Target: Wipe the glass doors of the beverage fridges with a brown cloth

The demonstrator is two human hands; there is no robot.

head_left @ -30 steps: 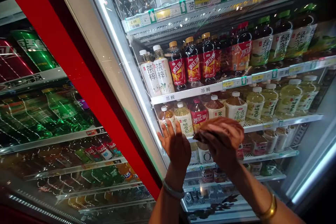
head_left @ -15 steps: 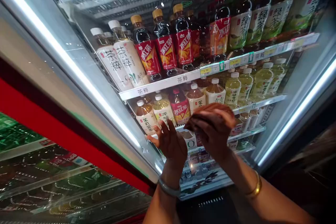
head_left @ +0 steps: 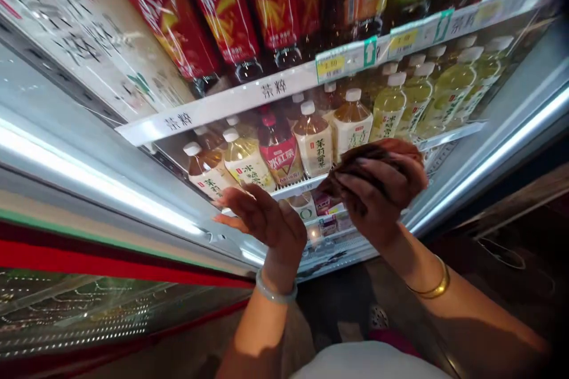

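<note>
My right hand point(head_left: 377, 201) is wrapped round a crumpled reddish-brown cloth point(head_left: 377, 154), which hangs in front of the lower shelves of a drinks fridge. To its left my left hand point(head_left: 269, 219) holds nothing, its fingers apart and bent a little. Behind the hands stand bottles of tea: a jasmine tea bottle point(head_left: 315, 139) with a white cap, a red-labelled iced tea bottle point(head_left: 280, 151), and a pale yellow-green bottle point(head_left: 389, 109). I cannot tell whether the left fingertips touch the fridge glass or shelf.
An upper shelf edge point(head_left: 231, 100) with price tags crosses above the hands, carrying white, red and green-labelled bottles. Bright light strips point(head_left: 111, 172) run along the fridge frame. A red-trimmed neighbouring fridge point(head_left: 89, 260) stands at lower left. Below is the dark floor point(head_left: 338, 290).
The view has come closer and tilted down, so the upper bottles are cut off at the top. My right hand still grips the cloth; my left fingers have bent forward.
</note>
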